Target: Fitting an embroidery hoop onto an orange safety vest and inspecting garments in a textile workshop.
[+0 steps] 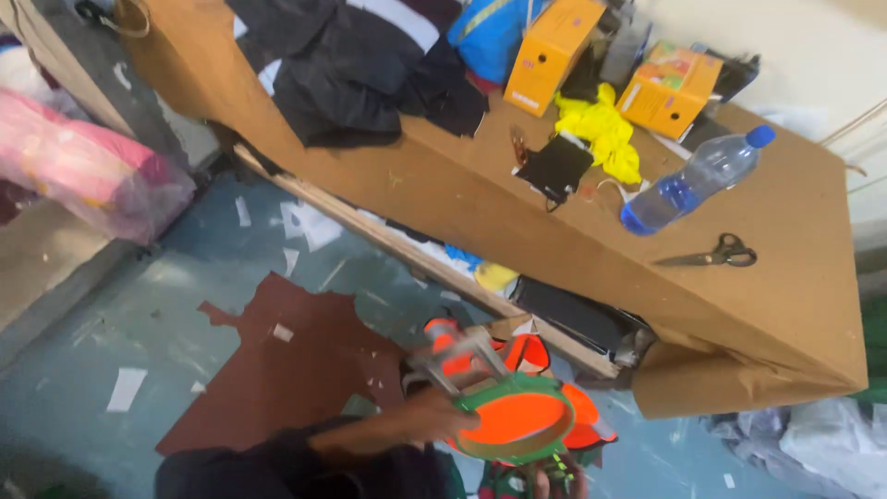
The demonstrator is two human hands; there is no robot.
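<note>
My left hand (pixel 434 418) reaches in from the bottom left in a dark sleeve. It grips a small round stool (pixel 517 420) with an orange seat, a green rim and grey metal legs (pixel 462 356), tilted and blurred above the floor. More orange pieces (pixel 527 351) sit behind it, under the table edge. Blurred fingers at the bottom edge below the stool may be my right hand (pixel 554 480); its grip is unclear.
A brown table (pixel 785 305) carries black scissors (pixel 711 254), a lying water bottle (pixel 688 180), two orange boxes (pixel 552 51), a yellow cloth (pixel 601 129) and black cloths (pixel 351 65). A brown sheet (pixel 277 370) and paper scraps lie on the floor. A pink wrapped bundle (pixel 83 171) sits left.
</note>
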